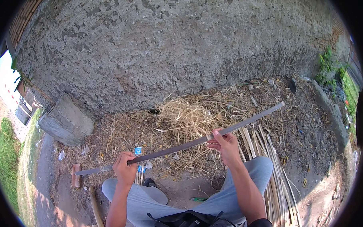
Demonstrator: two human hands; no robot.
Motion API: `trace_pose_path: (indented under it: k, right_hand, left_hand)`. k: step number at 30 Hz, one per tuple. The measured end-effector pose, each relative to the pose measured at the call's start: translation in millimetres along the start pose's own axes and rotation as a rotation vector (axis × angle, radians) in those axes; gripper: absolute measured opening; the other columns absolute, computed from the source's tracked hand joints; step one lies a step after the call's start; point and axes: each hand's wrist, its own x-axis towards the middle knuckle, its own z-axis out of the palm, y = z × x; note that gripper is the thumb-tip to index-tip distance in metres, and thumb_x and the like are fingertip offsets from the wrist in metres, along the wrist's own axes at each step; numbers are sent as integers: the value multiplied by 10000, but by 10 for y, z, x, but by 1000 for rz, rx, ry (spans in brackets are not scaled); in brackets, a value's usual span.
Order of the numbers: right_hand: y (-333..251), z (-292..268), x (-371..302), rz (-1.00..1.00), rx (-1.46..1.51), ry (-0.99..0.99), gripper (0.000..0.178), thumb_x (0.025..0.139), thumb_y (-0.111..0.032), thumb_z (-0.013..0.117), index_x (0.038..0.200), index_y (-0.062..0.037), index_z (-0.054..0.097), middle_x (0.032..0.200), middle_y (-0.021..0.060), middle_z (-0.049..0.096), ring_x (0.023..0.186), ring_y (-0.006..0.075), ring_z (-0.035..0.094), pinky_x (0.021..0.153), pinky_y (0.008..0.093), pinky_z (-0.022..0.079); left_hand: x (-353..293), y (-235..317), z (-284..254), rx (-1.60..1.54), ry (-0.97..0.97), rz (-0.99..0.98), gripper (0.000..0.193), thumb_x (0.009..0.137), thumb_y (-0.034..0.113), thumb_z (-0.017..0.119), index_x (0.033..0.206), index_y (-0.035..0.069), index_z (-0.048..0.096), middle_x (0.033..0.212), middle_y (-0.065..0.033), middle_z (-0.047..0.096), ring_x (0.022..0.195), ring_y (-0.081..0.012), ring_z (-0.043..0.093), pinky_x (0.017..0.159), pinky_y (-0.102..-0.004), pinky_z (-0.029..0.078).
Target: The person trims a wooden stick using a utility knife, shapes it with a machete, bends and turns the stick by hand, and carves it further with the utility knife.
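Observation:
A long, dark bamboo strip crosses in front of me, its right end higher and farther away than its left. My left hand is closed round it left of the middle. Right of the middle, the thumb and fingers of my right hand pinch the strip near a pale node. The strip's left end lies at a reddish brick; whether it rests on it I cannot tell. Several pale bamboo strips lie on the ground by my right knee.
Beyond the strip is a heap of straw-coloured shavings, before a rough grey wall. A concrete block stands at left. A blue packet, a green object and a thick stick lie near my legs. A black bag sits at my lap.

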Motion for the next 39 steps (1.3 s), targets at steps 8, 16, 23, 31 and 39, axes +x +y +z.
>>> trace_pose_path:
  k: [8, 16, 23, 31, 39]
  right_hand:
    - [-17, -19, 9, 38, -61, 45, 322, 933, -250, 638, 1058, 40, 575, 864, 113, 650, 761, 183, 668, 632, 283, 575]
    - [-40, -16, 20, -8, -245, 40, 329, 979, -304, 559, 957, 18, 622, 816, 112, 676, 695, 158, 662, 612, 266, 551]
    - [-70, 8, -54, -196, -1050, 59, 313, 914, -267, 649, 848, 39, 660, 642, 101, 648, 553, 176, 633, 544, 283, 521]
    - [-47, 243, -198, -1118, -1209, 114, 309, 775, -258, 774, 982, -65, 651, 1029, 119, 652, 1069, 314, 598, 872, 408, 506]
    - [106, 197, -68, -972, -1452, -210, 358, 769, -234, 735, 1097, -141, 625, 1026, 35, 594, 1112, 236, 525, 1041, 452, 315]
  left_hand:
    - [30, 6, -38, -108, -108, -85, 217, 606, -84, 722, 752, -19, 576, 852, -119, 666, 747, -248, 669, 672, -314, 521]
    - [109, 48, -152, -130, -353, -293, 247, 621, 114, 843, 771, -9, 689, 808, -102, 680, 737, -227, 661, 660, -321, 506]
    - [194, -20, -314, 92, -463, -205, 243, 673, 249, 822, 758, 50, 711, 742, -76, 659, 654, -260, 616, 598, -355, 458]
    - [234, -141, -346, 8, -695, -461, 324, 712, 397, 811, 798, 91, 748, 598, -69, 630, 536, -169, 593, 544, -332, 445]
    - [481, 255, -238, 60, -809, -312, 373, 781, 460, 725, 793, 88, 738, 548, -91, 593, 545, -260, 600, 577, -396, 458]
